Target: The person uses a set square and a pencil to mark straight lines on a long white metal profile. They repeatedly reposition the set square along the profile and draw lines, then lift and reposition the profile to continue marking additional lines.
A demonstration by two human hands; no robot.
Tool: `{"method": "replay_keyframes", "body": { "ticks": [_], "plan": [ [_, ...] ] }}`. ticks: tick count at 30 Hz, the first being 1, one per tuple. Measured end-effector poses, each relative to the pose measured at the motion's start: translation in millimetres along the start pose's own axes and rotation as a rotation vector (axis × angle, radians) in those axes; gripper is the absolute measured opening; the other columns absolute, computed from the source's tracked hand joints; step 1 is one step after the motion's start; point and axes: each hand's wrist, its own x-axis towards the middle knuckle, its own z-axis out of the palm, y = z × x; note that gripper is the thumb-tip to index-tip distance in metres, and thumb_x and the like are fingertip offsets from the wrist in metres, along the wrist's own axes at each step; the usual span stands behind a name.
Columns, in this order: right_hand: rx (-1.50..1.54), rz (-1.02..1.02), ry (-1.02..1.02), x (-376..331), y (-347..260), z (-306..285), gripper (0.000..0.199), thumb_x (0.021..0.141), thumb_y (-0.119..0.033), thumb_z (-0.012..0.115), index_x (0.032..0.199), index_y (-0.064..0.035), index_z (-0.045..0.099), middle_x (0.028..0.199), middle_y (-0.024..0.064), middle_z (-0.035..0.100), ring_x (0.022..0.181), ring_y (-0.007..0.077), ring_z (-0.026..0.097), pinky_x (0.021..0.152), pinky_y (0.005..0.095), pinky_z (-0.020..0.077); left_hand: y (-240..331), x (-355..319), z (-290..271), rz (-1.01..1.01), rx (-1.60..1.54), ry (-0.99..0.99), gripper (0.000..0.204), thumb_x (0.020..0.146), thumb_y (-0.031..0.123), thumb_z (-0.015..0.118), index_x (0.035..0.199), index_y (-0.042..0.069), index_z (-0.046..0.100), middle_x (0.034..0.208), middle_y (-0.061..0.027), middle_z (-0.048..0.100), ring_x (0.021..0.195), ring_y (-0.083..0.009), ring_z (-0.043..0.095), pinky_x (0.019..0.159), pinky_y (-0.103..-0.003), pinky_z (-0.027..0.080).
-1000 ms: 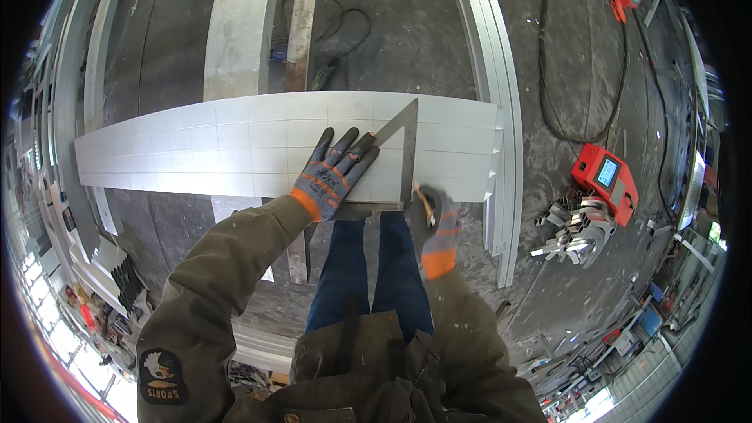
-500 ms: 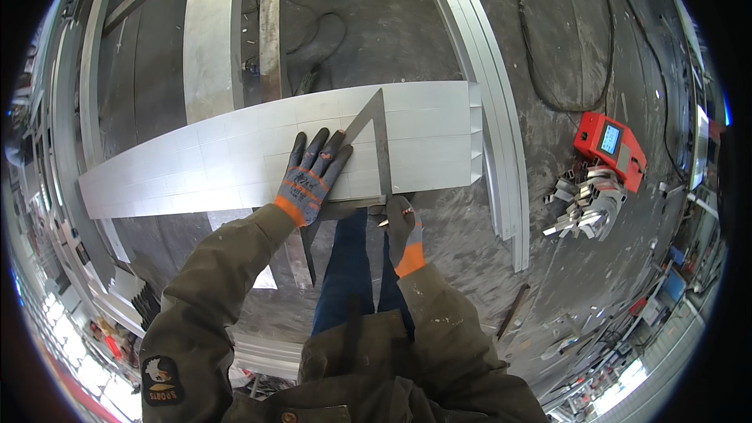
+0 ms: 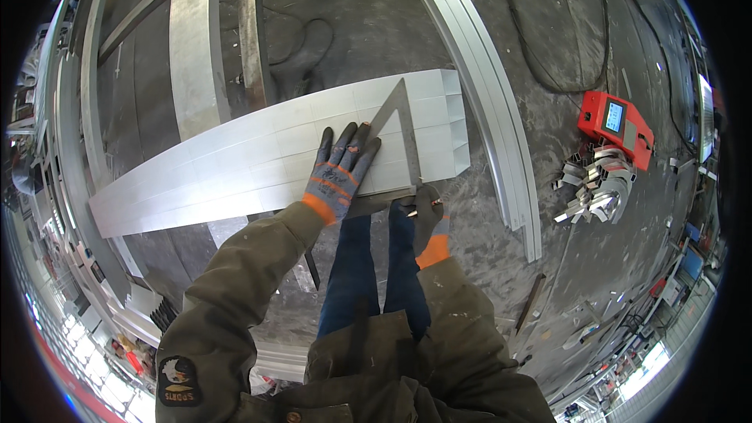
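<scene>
Covering pt. of panel (image 3: 258,158): L hand (image 3: 337,176); item (image 3: 436,202) in R hand (image 3: 427,215) unclear.

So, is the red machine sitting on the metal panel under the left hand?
No, the red machine sits off to the right, apart from the metal panel under the left hand.

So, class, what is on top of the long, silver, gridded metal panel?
On the panel rest a grey metal triangular square and the left hand, in a grey-and-orange glove with dark fingers. The surface directly beneath them is covered and cannot be seen.
</scene>
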Motion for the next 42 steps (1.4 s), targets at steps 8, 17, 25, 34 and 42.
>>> {"method": "replay_keyframes", "body": {
  "ticks": [8, 17, 25, 34, 42],
  "plan": [
    [0.076, -0.020, -0.087, -2.2, 6.1, 11.0, 0.024, 0.109, -0.019, 0.054, 0.091, -0.0047, 0.063, 0.082, 0.0058, 0.069, 0.072, 0.0133, 0.064, 0.067, 0.0294, 0.0530, -8.1, -12.8, -6.1, -0.037, -0.082, -0.046, 0.117, 0.081, 0.075, 0.068, 0.166, 0.003, 0.030, 0.174, -0.0252, 0.018, 0.162, -0.0423, 0.017, 0.131, -0.064, 0.008],
    [0.009, 0.001, -0.056, -8.4, -21.5, 17.8, 0.025, 0.109, -0.017, 0.053, 0.090, -0.0039, 0.064, 0.080, 0.0049, 0.069, 0.069, 0.0127, 0.063, 0.066, 0.0285, 0.0520, -6.6, -8.6, 2.9, -0.029, -0.047, -0.046, 0.117, 0.081, 0.074, 0.067, 0.164, 0.001, 0.032, 0.174, -0.0262, 0.020, 0.162, -0.0427, 0.018, 0.131, -0.062, 0.009],
    [-0.389, -0.157, 0.104, -26.4, -35.4, 9.8, 0.020, 0.108, -0.014, 0.053, 0.110, 0.0000, 0.067, 0.092, 0.0098, 0.071, 0.079, 0.0157, 0.064, 0.071, 0.0314, 0.0515, -7.7, -9.0, -0.1, -0.012, 0.034, -0.065, 0.081, 0.092, 0.026, 0.059, 0.163, -0.003, 0.033, 0.174, -0.0273, 0.020, 0.162, -0.0428, 0.019, 0.131, -0.063, 0.013],
    [-0.830, -0.468, -0.092, -28.0, -40.2, -28.1, 0.033, 0.096, 0.000, 0.055, 0.125, -0.0029, 0.070, 0.115, 0.0130, 0.071, 0.105, 0.0269, 0.067, 0.090, 0.0344, 0.0533, -5.9, -9.3, -2.9, -0.026, -0.091, -0.031, 0.080, 0.089, 0.017, 0.057, 0.162, -0.003, 0.033, 0.173, -0.0272, 0.021, 0.161, -0.0440, 0.020, 0.131, -0.063, 0.013],
    [-0.329, 0.047, -0.035, -4.5, -17.9, -0.9, 0.029, 0.113, -0.026, 0.052, 0.104, -0.0030, 0.067, 0.088, 0.0039, 0.070, 0.074, 0.0107, 0.058, 0.068, 0.0292, 0.0481, -9.4, -10.5, 0.3, 0.004, -0.031, -0.024, 0.087, 0.093, 0.039, 0.061, 0.161, -0.007, 0.033, 0.173, -0.0289, 0.020, 0.161, -0.0449, 0.018, 0.131, -0.063, 0.012]
  ]
}}
